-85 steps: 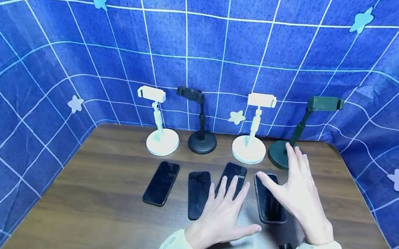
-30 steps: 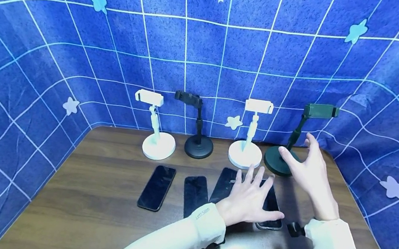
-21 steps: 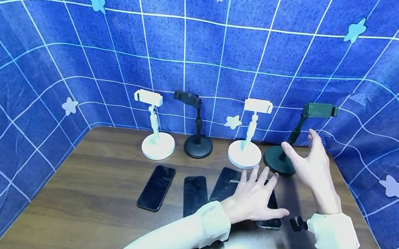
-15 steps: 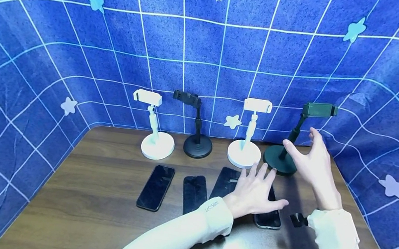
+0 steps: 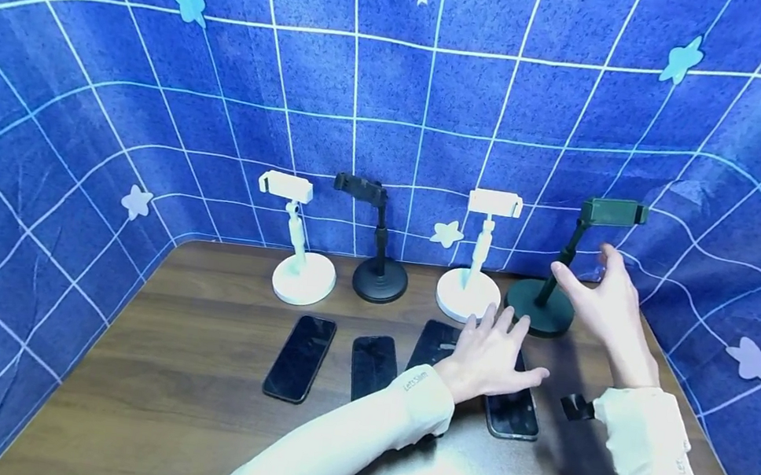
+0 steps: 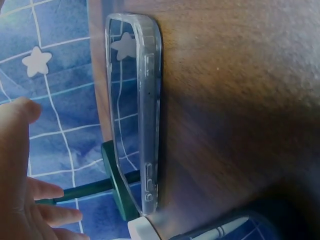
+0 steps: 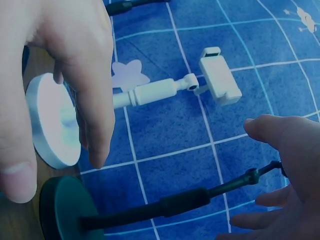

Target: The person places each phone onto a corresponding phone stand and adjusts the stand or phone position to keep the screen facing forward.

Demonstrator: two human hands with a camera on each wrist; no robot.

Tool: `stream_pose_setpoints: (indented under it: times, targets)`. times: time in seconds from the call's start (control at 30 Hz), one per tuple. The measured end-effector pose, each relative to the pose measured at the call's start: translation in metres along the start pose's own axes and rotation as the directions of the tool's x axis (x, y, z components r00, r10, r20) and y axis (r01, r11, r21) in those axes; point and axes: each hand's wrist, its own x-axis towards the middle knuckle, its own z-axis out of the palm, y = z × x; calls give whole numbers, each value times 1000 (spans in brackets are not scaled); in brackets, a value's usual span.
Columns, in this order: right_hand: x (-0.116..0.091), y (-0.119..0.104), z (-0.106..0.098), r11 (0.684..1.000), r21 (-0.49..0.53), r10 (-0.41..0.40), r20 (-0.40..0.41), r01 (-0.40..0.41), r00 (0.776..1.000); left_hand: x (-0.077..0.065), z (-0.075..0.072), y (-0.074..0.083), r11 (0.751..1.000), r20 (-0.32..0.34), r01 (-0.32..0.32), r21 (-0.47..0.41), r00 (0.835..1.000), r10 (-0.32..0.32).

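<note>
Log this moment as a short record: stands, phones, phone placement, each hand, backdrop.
stands, left to right: left white stand, black stand, right white stand, green stand
phones, left to right: far-left phone, second phone, third phone, far-right phone
phone placement: all four on the tabletop, in front of the stands; none clamped
left hand: fingers spread, above the far-right phone, holding nothing
right hand: beside the green stand, holding nothing; contact unclear
backdrop: blue cloth with pale grid lines

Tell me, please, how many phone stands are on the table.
4, in a row at the back, left to right: white stand, black stand, second white stand, green stand.
</note>
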Motion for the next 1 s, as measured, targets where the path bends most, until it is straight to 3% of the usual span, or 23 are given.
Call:
stream_pose_setpoints:
  times: [0.47,1.0]
  targets:
    - [19,13,15,1000,14,-19,19,19,1000,15,1,11,992,49,-83,93,996,79]
    - [46,24,34,995,25,-94,-44,96,995,22,4,24,977,192,-138,163,976,106]
